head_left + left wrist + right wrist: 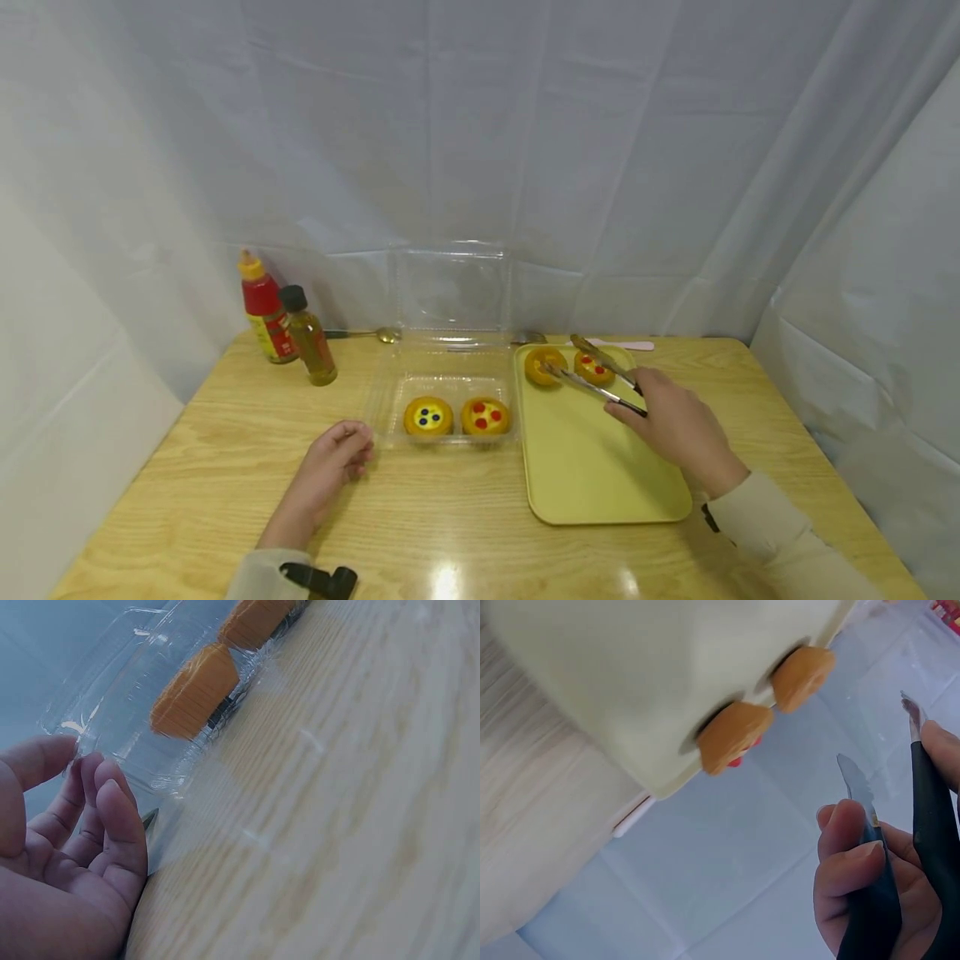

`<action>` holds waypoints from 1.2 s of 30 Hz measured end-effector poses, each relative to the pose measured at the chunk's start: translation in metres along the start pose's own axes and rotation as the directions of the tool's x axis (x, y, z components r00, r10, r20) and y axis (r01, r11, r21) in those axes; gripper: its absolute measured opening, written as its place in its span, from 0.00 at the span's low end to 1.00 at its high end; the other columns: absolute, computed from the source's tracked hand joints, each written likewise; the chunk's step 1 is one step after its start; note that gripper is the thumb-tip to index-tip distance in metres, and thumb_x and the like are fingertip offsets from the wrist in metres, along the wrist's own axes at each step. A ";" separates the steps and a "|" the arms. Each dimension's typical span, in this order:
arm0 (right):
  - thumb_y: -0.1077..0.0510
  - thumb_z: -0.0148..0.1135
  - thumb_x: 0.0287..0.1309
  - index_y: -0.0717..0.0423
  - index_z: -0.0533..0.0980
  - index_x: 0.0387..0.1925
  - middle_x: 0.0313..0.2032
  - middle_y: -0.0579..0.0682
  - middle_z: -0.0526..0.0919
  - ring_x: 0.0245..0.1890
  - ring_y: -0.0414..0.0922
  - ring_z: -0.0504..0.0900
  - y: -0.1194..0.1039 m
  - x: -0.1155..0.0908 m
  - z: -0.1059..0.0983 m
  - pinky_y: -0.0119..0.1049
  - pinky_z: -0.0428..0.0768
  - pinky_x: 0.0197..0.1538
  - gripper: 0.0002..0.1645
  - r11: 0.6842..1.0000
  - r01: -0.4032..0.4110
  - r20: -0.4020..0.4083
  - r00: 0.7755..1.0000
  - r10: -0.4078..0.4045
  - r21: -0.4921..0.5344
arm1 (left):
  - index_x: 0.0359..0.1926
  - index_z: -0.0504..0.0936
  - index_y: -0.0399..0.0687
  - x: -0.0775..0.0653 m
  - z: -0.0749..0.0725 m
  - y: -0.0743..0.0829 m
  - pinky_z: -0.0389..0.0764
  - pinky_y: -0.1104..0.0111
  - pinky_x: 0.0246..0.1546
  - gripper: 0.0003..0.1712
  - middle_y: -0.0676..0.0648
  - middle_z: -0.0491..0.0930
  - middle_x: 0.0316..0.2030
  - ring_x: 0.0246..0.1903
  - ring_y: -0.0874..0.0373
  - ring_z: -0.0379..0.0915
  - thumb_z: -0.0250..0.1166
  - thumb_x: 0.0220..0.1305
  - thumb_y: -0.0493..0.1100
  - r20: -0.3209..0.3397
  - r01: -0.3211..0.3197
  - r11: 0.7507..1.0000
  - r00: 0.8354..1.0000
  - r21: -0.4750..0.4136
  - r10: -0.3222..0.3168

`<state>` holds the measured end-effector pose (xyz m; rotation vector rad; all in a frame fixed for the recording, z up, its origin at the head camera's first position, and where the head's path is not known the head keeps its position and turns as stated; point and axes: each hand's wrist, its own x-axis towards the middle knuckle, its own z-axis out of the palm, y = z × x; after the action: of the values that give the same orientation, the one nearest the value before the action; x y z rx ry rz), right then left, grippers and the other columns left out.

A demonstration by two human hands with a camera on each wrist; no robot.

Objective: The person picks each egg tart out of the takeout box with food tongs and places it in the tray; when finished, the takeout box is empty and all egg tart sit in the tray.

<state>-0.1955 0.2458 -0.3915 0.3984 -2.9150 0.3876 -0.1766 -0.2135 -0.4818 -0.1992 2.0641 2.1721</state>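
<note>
In the head view my right hand (686, 429) grips black-handled metal tongs (600, 392), arms spread above two tarts at the tray's far end. One is a plain-looking tart (538, 365); the other tart (588, 372) carries red dots. In the right wrist view nothing sits between the arms of the tongs (877, 862). My left hand (330, 467) pinches the near left edge of an open clear plastic container (455, 383), thumb and finger meeting at its rim in the left wrist view. Inside sit a blue-dotted tart (428, 416) and a red-dotted tart (485, 416).
The yellow tray (585, 475) lies right of the container. At the back left stand a red sauce bottle (264, 308) and a black-capped bottle (311, 342). A spoon (386, 335), a fork (529, 337) and a pink utensil (637, 345) lie along the far edge, before a white curtain.
</note>
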 end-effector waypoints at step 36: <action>0.35 0.63 0.61 0.50 0.72 0.61 0.47 0.49 0.82 0.28 0.41 0.80 -0.071 0.018 0.030 0.38 0.78 0.28 0.34 0.963 0.270 0.016 0.963 -0.270 0.000 | 0.48 0.72 0.36 0.000 0.001 0.000 0.77 0.67 0.35 0.17 0.47 0.74 0.37 0.37 0.55 0.72 0.58 0.74 0.48 -0.024 0.019 1.000 1.000 0.010 -0.019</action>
<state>-0.1968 0.1669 -0.4000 0.7912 -2.8206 0.3409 -0.1770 -0.2130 -0.4821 -0.2436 2.0773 2.1582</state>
